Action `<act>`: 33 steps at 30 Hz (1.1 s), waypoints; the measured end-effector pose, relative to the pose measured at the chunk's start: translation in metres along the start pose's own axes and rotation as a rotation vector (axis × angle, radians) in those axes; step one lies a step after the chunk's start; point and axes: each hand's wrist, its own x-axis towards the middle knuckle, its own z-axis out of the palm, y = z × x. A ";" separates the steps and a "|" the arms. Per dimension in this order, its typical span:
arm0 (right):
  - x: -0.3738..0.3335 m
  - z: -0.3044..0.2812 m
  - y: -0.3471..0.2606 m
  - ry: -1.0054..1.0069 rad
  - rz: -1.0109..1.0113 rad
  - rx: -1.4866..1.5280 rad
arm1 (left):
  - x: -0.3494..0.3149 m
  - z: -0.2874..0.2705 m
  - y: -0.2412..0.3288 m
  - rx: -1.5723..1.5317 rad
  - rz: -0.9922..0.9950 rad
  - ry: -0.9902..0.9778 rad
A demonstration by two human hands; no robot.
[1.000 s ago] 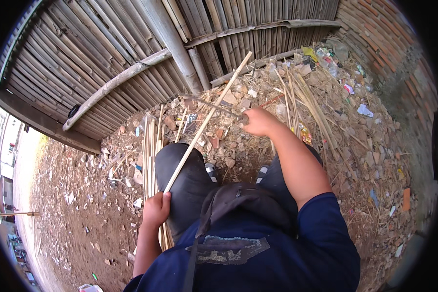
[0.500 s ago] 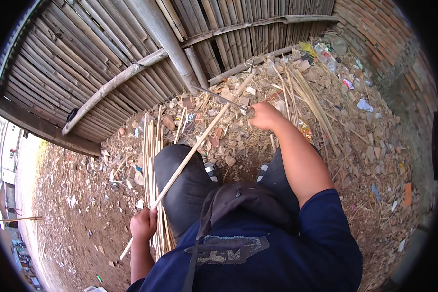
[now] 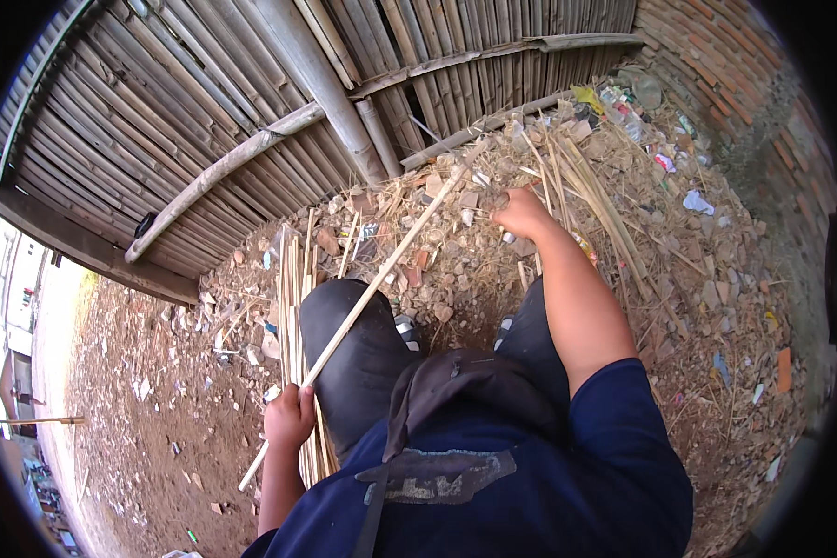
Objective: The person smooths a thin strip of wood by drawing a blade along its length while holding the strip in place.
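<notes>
The person sits low on the ground [image 3: 130,391], which is bare dirt with bits of rubble and straw on it. The knees in dark trousers [image 3: 363,344] stick out in front.

The left hand [image 3: 290,418] is closed tight around a long, thin, pale stick [image 3: 381,265]. The fingers wrap all the way round it. The stick goes up and away from the hand, over the left knee, to the rubble near the foot of the fence. A short end of it pokes out below the hand, toward the dirt.

Just beside the left hand, on the ground by the left knee, lies a bundle of thin split sticks [image 3: 293,307]. They lie side by side and point toward the fence.

The right hand [image 3: 521,214] is stretched out in front. It is down on a loose pile of long pale strips [image 3: 595,200] that lie on the rubble. The fingers are curled down into the pile, but I cannot tell if they have hold of a strip.

Behind everything stands a fence of upright bamboo poles [image 3: 158,121], with a thick grey post [image 3: 321,88] leaning on it. A brick wall [image 3: 744,65] is at the far right corner, with small scraps of litter [image 3: 623,102] at its foot.
</notes>
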 end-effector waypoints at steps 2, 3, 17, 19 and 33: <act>-0.007 -0.002 -0.005 0.087 0.035 0.011 | 0.002 -0.003 0.002 0.041 0.001 -0.013; -0.017 -0.009 -0.017 0.021 0.024 -0.007 | 0.002 -0.004 0.004 0.030 0.003 -0.010; -0.010 0.014 -0.034 -0.338 -0.201 -0.174 | 0.007 0.005 0.006 -0.118 0.036 -0.102; -0.004 0.012 -0.023 -0.132 -0.121 0.024 | 0.009 0.002 0.007 -0.107 0.037 -0.098; -0.042 0.019 -0.064 -0.391 -0.403 -0.255 | 0.011 -0.013 0.013 -0.274 -0.055 -0.293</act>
